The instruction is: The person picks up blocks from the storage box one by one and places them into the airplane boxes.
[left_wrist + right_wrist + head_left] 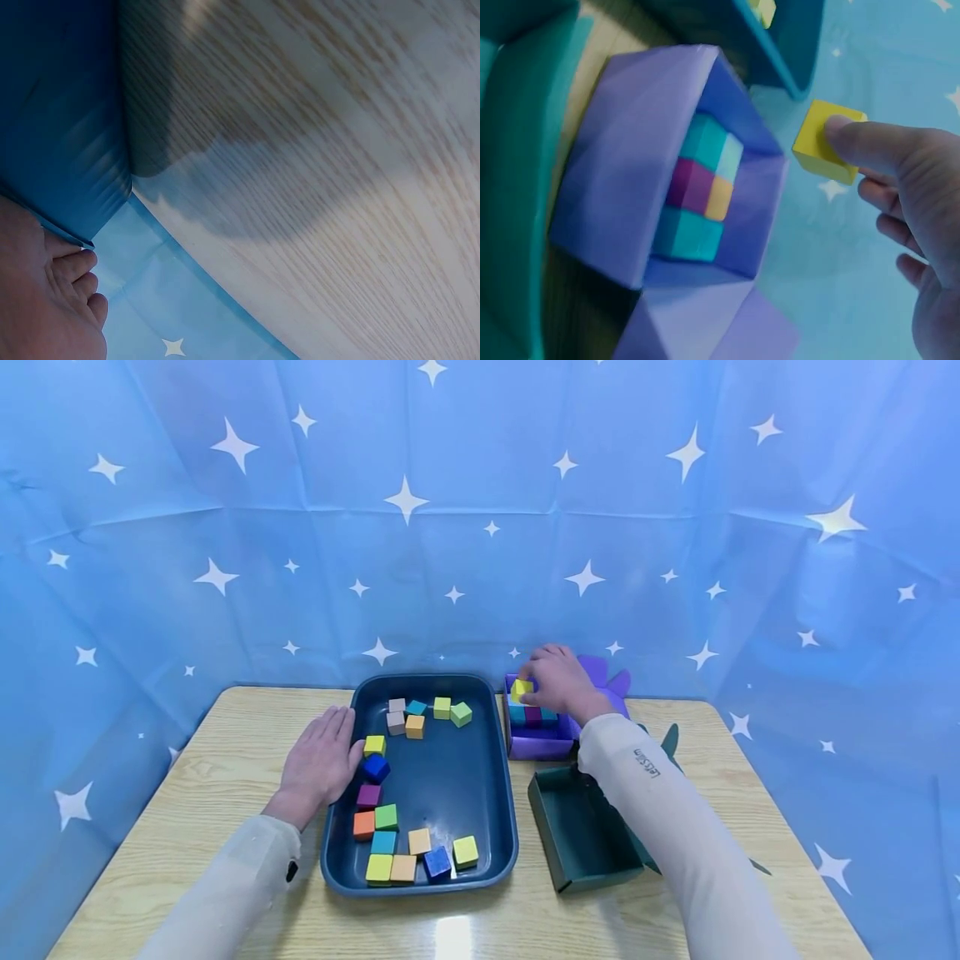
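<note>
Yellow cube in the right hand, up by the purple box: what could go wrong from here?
1. The yellow cube is only pinched by the right hand, so it might slip and fall.
2. Other cubes sit side by side in the purple box; lowering this one could knock them.
3. The right sleeve passes over part of the dark green box and might catch it.

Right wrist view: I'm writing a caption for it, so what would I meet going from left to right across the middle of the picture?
Green cardboard box, purple open cardboard box, solid yellow cube, the person's right hand pinching that cube.
</note>
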`<state>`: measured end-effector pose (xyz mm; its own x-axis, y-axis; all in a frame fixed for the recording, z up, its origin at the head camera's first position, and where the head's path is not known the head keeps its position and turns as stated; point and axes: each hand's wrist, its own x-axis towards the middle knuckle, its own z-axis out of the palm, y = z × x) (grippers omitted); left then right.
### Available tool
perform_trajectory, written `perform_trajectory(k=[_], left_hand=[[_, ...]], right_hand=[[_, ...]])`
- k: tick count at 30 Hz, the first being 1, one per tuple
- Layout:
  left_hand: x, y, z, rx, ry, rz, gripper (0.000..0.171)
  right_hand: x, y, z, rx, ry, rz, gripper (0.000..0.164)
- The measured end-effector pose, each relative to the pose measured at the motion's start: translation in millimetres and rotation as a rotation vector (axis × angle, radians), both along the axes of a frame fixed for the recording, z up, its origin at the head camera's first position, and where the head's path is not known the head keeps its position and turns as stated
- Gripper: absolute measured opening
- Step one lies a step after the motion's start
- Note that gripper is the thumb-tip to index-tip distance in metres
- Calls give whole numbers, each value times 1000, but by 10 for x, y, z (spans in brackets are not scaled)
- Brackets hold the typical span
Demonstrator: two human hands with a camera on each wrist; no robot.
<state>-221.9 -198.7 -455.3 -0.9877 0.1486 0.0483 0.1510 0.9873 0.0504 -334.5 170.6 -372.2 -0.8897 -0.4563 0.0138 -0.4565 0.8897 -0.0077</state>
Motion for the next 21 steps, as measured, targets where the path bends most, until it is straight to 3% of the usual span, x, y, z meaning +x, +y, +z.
perform_trajectory(k=[9,21], left_hand=[[0,-8,-8,10,1,-3,69],[-23,-13,-41,4,11,4,69]], right_hand=[[63,106,-184,18,-54,11,29],[120,28,-345,49,-86,54,28]])
